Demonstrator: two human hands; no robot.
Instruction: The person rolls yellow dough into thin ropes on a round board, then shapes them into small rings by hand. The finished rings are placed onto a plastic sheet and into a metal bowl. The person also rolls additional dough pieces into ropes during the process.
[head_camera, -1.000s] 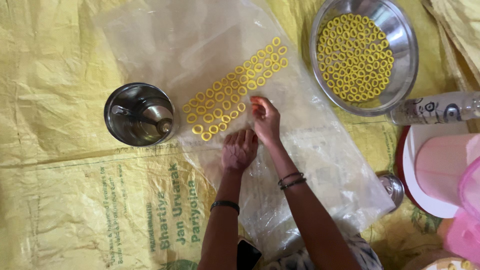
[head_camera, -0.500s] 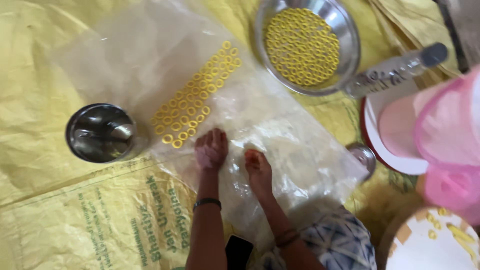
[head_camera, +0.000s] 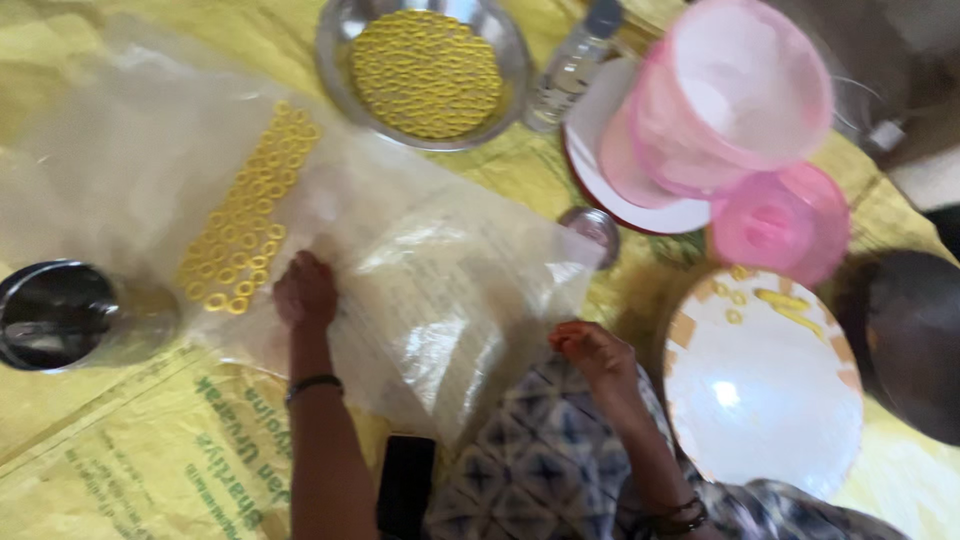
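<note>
Fingers (head_camera: 300, 285) of our left hand (head_camera: 305, 292) curl loosely, pressing the clear plastic sheet (head_camera: 450, 290) beside the yellow rings (head_camera: 245, 235). Our right hand (head_camera: 590, 350), half-closed and empty, has drawn back from the rows toward our lap, pausing the laying-out.

Rings (head_camera: 245, 225) lie on the sheet (head_camera: 440, 290), bowl (head_camera: 350, 75) behind, pot (head_camera: 60, 315) left.

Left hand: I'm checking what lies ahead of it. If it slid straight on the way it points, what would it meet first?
Probably the rows of yellow rings on the clear plastic sheet, just beyond the left hand.
</note>
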